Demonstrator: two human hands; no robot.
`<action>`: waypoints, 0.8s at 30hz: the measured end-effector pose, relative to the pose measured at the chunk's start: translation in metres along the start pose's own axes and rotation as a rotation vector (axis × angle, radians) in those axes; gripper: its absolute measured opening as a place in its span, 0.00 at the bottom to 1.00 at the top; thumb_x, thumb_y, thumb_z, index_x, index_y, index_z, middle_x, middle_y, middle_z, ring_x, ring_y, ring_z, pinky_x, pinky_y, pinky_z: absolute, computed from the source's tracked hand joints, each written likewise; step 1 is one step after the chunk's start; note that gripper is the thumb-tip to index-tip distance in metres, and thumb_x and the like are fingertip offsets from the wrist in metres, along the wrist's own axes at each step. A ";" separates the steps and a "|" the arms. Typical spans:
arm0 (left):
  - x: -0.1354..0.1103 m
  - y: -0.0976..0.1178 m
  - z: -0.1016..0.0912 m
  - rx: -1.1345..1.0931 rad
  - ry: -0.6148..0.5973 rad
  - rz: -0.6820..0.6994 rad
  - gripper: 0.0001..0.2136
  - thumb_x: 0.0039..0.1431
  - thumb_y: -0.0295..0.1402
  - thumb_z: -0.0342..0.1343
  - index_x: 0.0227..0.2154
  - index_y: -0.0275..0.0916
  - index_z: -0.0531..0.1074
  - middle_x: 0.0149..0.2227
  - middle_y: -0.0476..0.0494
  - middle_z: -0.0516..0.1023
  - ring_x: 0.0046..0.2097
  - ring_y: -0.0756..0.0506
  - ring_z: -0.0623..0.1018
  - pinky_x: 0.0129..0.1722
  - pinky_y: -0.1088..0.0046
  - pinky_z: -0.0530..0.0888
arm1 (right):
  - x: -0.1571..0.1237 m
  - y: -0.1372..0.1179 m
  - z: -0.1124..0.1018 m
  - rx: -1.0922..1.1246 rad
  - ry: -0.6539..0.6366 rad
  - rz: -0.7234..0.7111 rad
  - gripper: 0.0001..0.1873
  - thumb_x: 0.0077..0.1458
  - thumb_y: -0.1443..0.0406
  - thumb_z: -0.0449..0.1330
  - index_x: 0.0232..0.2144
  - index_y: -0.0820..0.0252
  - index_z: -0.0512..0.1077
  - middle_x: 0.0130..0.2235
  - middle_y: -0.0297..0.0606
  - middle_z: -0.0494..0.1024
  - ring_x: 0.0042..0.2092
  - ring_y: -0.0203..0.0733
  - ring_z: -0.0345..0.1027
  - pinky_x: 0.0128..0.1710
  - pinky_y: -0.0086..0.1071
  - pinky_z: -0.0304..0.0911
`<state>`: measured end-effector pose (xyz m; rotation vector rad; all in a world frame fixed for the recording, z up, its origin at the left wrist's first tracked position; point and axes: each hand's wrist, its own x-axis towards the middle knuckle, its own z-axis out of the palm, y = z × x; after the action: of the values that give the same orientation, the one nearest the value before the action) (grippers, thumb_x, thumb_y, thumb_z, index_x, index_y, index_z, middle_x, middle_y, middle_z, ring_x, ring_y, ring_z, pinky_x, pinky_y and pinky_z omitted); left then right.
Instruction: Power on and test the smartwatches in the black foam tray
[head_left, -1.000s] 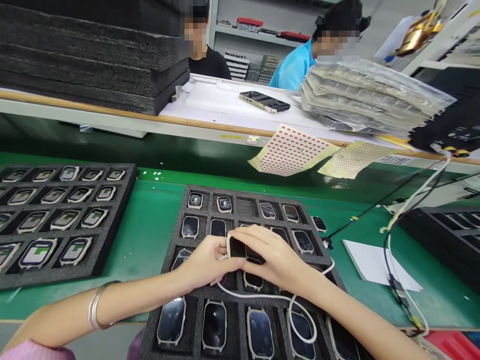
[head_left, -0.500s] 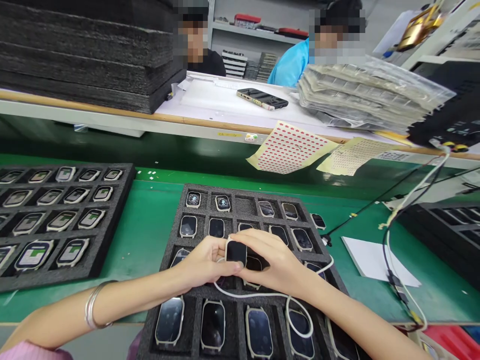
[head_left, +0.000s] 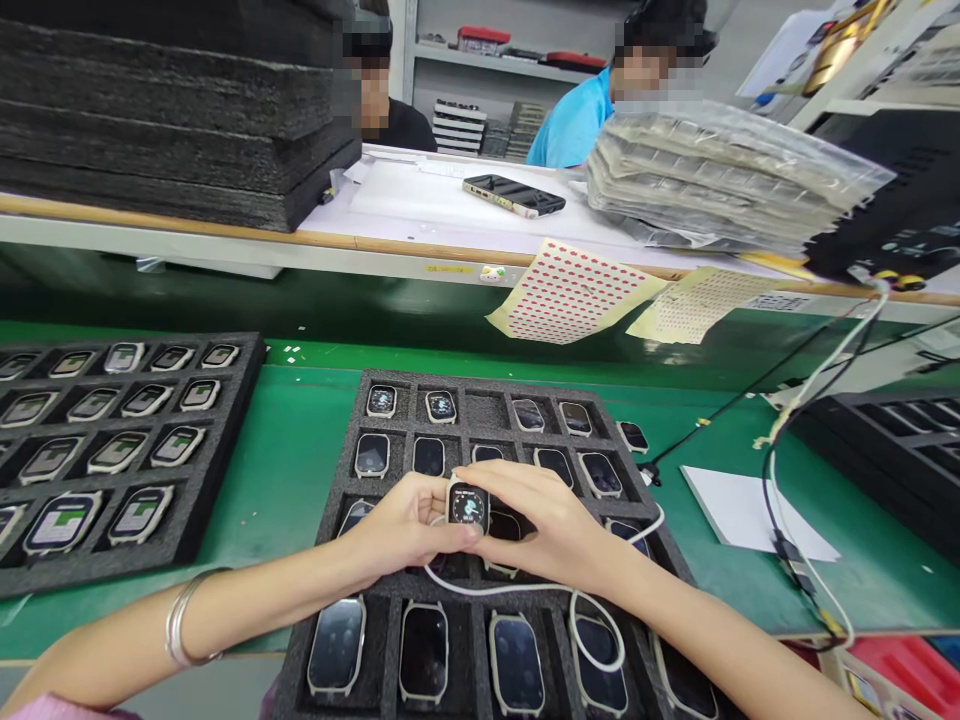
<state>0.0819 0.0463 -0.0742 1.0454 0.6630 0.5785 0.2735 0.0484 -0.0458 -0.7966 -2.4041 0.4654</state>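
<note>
Left hand [head_left: 405, 522] grips watch [head_left: 469, 508] | right hand [head_left: 544, 515] arched around it

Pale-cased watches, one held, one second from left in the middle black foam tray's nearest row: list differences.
The held watch shows a lit dial; the tray watch looks dark. Left hand and right hand grip the held watch; the tray watch lies in foam. Both cases are pale.

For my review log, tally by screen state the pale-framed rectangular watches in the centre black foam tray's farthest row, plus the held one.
Lit rectangular watches in row: 2
Dark rectangular watches in row: 2
Held lit watch in left hand and right hand: 1
Total: 5
</note>
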 end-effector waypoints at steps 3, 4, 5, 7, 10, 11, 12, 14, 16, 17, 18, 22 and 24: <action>0.000 0.000 0.000 0.011 -0.002 -0.003 0.18 0.47 0.44 0.64 0.22 0.36 0.65 0.16 0.60 0.54 0.17 0.58 0.50 0.15 0.78 0.47 | -0.001 0.000 0.000 0.001 0.008 0.016 0.23 0.54 0.63 0.63 0.52 0.58 0.65 0.44 0.40 0.77 0.44 0.44 0.73 0.43 0.34 0.69; 0.001 0.000 0.000 0.011 -0.005 -0.006 0.18 0.48 0.44 0.64 0.23 0.36 0.65 0.16 0.60 0.54 0.17 0.58 0.50 0.15 0.78 0.47 | -0.001 0.000 0.000 -0.001 0.013 0.023 0.24 0.54 0.63 0.63 0.52 0.58 0.65 0.44 0.40 0.77 0.43 0.44 0.73 0.43 0.35 0.69; 0.001 0.000 0.000 0.009 -0.008 -0.007 0.18 0.48 0.45 0.64 0.23 0.35 0.65 0.16 0.60 0.54 0.17 0.58 0.50 0.16 0.78 0.47 | -0.001 -0.001 -0.001 -0.003 0.015 0.029 0.24 0.53 0.63 0.63 0.52 0.58 0.64 0.44 0.40 0.77 0.43 0.44 0.73 0.42 0.35 0.68; 0.001 0.000 0.000 0.003 -0.012 -0.008 0.18 0.48 0.45 0.64 0.23 0.35 0.65 0.16 0.60 0.54 0.17 0.57 0.50 0.16 0.78 0.47 | -0.001 -0.002 -0.001 -0.003 0.005 0.037 0.23 0.54 0.63 0.63 0.51 0.59 0.64 0.43 0.41 0.77 0.42 0.44 0.72 0.42 0.36 0.68; 0.000 -0.001 0.001 -0.011 -0.014 -0.004 0.17 0.49 0.43 0.63 0.23 0.35 0.64 0.17 0.59 0.54 0.18 0.57 0.49 0.16 0.78 0.46 | -0.001 -0.003 -0.003 0.005 -0.026 0.036 0.21 0.55 0.63 0.63 0.50 0.60 0.65 0.43 0.41 0.76 0.42 0.44 0.71 0.42 0.36 0.67; 0.000 -0.001 0.001 -0.016 -0.013 -0.003 0.17 0.49 0.42 0.63 0.23 0.35 0.64 0.17 0.59 0.54 0.18 0.57 0.49 0.16 0.78 0.46 | -0.001 -0.003 -0.003 0.008 -0.033 0.036 0.21 0.55 0.63 0.63 0.50 0.60 0.65 0.43 0.41 0.76 0.43 0.44 0.71 0.42 0.37 0.67; 0.000 -0.001 0.001 -0.018 -0.010 -0.003 0.17 0.49 0.42 0.64 0.24 0.35 0.64 0.17 0.59 0.54 0.18 0.57 0.49 0.16 0.78 0.46 | -0.001 -0.003 -0.003 0.010 -0.037 0.036 0.21 0.55 0.63 0.63 0.50 0.60 0.65 0.43 0.41 0.76 0.43 0.44 0.71 0.42 0.37 0.67; 0.000 -0.001 0.001 -0.018 -0.003 -0.012 0.17 0.49 0.42 0.64 0.24 0.35 0.65 0.17 0.59 0.53 0.18 0.57 0.49 0.16 0.78 0.46 | -0.001 -0.003 -0.004 0.013 -0.038 0.039 0.21 0.55 0.62 0.63 0.50 0.60 0.65 0.42 0.41 0.76 0.42 0.45 0.71 0.41 0.37 0.67; 0.000 -0.001 0.002 -0.014 0.002 -0.022 0.17 0.48 0.42 0.64 0.24 0.35 0.65 0.17 0.59 0.53 0.18 0.57 0.48 0.16 0.78 0.46 | -0.001 -0.002 -0.004 0.012 -0.037 0.039 0.21 0.55 0.61 0.63 0.50 0.60 0.65 0.42 0.42 0.76 0.42 0.45 0.70 0.41 0.38 0.68; 0.000 0.000 0.002 -0.016 0.003 -0.022 0.17 0.48 0.42 0.64 0.23 0.36 0.65 0.17 0.59 0.53 0.18 0.58 0.48 0.16 0.78 0.46 | -0.002 -0.002 -0.004 0.011 -0.034 0.034 0.21 0.55 0.61 0.63 0.50 0.60 0.66 0.42 0.42 0.76 0.42 0.45 0.70 0.41 0.38 0.68; 0.000 0.000 0.002 -0.019 0.002 -0.020 0.16 0.48 0.42 0.64 0.23 0.36 0.65 0.17 0.59 0.53 0.18 0.58 0.48 0.16 0.78 0.46 | -0.002 -0.001 -0.004 0.010 -0.028 0.027 0.21 0.55 0.61 0.63 0.50 0.60 0.66 0.42 0.43 0.76 0.42 0.46 0.70 0.41 0.39 0.68; 0.000 0.003 0.004 -0.026 0.011 -0.027 0.17 0.47 0.42 0.65 0.23 0.35 0.65 0.17 0.59 0.55 0.17 0.58 0.48 0.16 0.78 0.46 | -0.003 0.000 -0.003 0.007 -0.010 0.006 0.22 0.56 0.61 0.63 0.51 0.60 0.66 0.43 0.44 0.76 0.42 0.46 0.69 0.41 0.40 0.68; 0.000 0.005 0.006 -0.029 0.018 -0.048 0.17 0.46 0.42 0.65 0.22 0.36 0.65 0.16 0.60 0.55 0.17 0.58 0.48 0.16 0.78 0.46 | -0.004 -0.001 -0.001 0.007 -0.016 0.012 0.22 0.56 0.61 0.62 0.51 0.61 0.65 0.42 0.44 0.76 0.42 0.47 0.69 0.41 0.40 0.68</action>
<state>0.0855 0.0451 -0.0680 0.9956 0.6924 0.5550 0.2769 0.0454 -0.0461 -0.8083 -2.4121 0.4858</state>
